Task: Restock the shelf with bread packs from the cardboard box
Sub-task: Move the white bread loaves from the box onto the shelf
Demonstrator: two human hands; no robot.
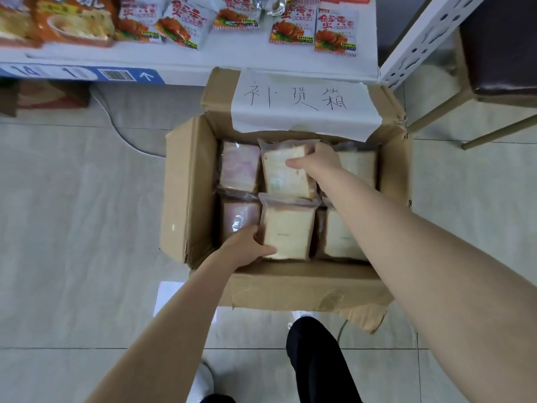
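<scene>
Bread packs (340,239) stand on edge in the open cardboard box (189,184) below the shelf (232,56); my left hand (247,247) grips the near middle pack (286,228) and my right hand (315,161) clasps the far middle pack (283,175); probably so both lift out upright.

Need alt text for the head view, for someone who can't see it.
In the open cardboard box, the left hand grips the near middle bread pack, the right hand the far middle pack. Snack packets lie on the shelf.
</scene>
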